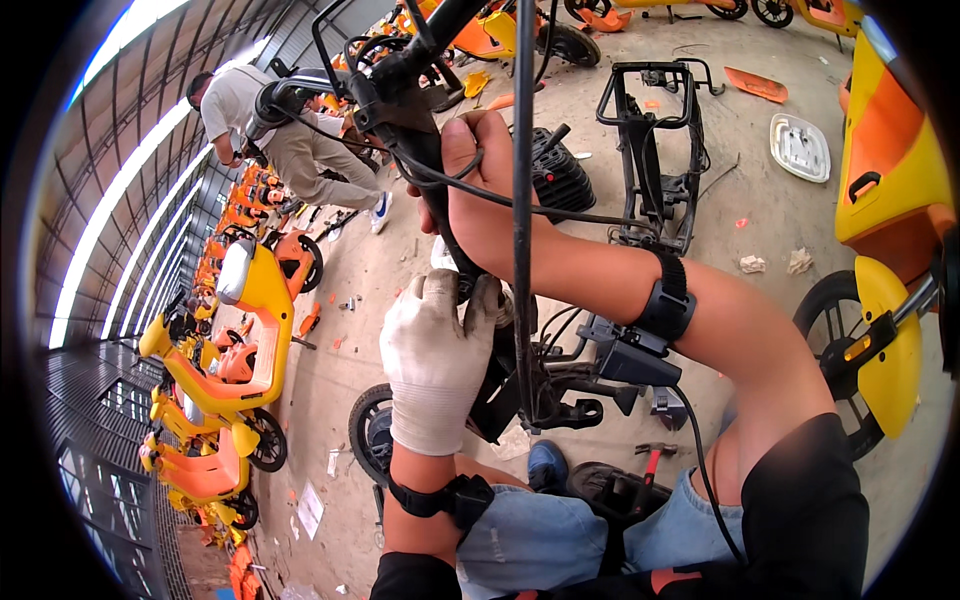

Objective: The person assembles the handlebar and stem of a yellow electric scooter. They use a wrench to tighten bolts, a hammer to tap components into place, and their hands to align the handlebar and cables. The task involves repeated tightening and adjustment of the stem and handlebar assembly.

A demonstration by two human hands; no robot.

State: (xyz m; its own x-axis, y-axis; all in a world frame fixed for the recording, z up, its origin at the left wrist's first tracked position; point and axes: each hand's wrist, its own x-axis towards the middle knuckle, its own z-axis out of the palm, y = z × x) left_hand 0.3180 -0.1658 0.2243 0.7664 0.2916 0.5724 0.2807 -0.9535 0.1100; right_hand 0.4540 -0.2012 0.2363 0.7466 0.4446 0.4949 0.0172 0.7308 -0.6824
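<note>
A stripped black scooter frame (425, 140) stands in front of me, with loose cables (580, 215) running across it. My right hand (485, 190) is bare and wraps around its upright tube, the thumb pressed near a thin cable. Lower on the same tube, my left hand (437, 340) wears a white knit glove and its fingers close around the tube's lower end. The fingertips of the left hand are partly hidden behind the tube. A long dark bar (523, 100) crosses the view just in front of my right forearm.
Another bare black frame (655, 150) lies ahead on the concrete floor. A red hammer (651, 470) is beside my leg. Yellow scooters (250, 340) line the left; another yellow scooter (885, 170) stands close right. A person (280, 130) walks at the far left.
</note>
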